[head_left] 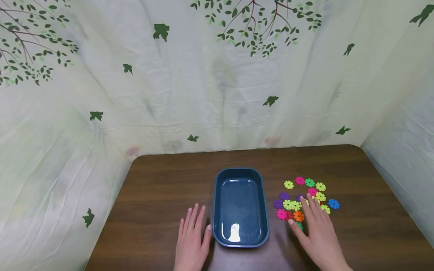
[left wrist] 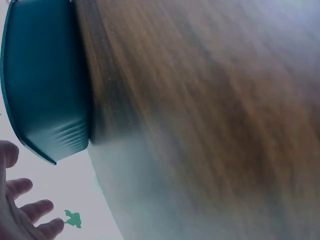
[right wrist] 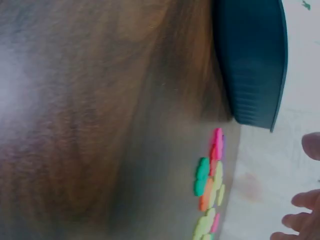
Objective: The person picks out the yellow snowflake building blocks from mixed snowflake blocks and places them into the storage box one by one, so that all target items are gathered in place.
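A deep blue rectangular tray (head_left: 240, 210) with nothing in it stands near the middle of the table. Beside its left wall is my left hand (head_left: 193, 239), fingers straight and holding nothing; the left wrist view shows the fingertips near the tray's rim (left wrist: 30, 145). To the tray's right lie several flower-shaped plastic discs in yellow, pink, purple, green, red, orange and blue, among them an orange disc (head_left: 298, 216) and a blue disc (head_left: 333, 204). Over them spreads my right hand (head_left: 317, 233), fingers extended, hiding some discs. In the right wrist view the fingers hold nothing.
The brown wooden table (head_left: 152, 199) has rounded far corners. A pale cloth (head_left: 203, 94) printed with green leaves and birds hangs behind the table and along both sides.
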Tool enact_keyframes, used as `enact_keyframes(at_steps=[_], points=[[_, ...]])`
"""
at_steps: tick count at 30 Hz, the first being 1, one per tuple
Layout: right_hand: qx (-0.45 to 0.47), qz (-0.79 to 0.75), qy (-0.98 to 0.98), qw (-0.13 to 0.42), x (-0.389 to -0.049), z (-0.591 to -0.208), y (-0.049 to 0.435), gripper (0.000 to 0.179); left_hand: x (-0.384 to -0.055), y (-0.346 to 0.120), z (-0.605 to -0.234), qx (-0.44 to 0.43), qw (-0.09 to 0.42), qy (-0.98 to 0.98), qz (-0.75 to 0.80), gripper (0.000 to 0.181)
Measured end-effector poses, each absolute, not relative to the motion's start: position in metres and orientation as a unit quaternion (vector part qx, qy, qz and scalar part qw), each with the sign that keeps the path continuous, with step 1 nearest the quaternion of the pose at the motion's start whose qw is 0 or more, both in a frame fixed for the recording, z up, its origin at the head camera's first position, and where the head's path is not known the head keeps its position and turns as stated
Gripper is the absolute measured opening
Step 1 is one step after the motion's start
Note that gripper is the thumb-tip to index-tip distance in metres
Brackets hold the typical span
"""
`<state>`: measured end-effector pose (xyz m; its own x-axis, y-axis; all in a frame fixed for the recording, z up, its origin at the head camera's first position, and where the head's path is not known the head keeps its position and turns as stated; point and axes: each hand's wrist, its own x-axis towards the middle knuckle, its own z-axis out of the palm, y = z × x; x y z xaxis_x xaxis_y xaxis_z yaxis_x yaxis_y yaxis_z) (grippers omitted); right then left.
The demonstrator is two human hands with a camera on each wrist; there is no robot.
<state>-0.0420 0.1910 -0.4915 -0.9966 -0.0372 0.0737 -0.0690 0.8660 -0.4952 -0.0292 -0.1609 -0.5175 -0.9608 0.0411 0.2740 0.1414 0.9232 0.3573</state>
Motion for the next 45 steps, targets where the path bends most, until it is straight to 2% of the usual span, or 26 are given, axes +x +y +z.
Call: enact_keyframes(at_steps=[2,5,18,29,38,45], points=[[0.032,0.271,-0.961,0.052,-0.042,-0.494,0.193,0.084,-0.03,-0.16,-0.518,-0.058,0.15,-0.964,-0.211,0.057],[0.037,0.291,-0.954,0.068,-0.043,-0.499,0.197,0.081,-0.031,-0.155,-0.516,-0.062,0.149,-0.957,-0.242,0.058],[0.024,0.347,-0.934,0.076,-0.053,-0.505,0.215,0.068,-0.033,-0.142,-0.508,-0.003,0.067,-0.926,-0.372,0.057],[0.049,0.344,-0.936,0.063,-0.07,-0.513,0.234,0.058,-0.031,-0.145,-0.517,-0.016,0.08,-0.89,-0.45,0.051],[0.075,0.324,-0.942,0.048,-0.083,-0.516,0.245,0.05,-0.031,-0.145,-0.522,-0.028,0.12,-0.818,-0.562,0.043],[0.091,0.316,-0.944,0.032,-0.093,-0.52,0.25,0.041,-0.031,-0.139,-0.517,0.001,0.14,-0.794,-0.591,0.042]])
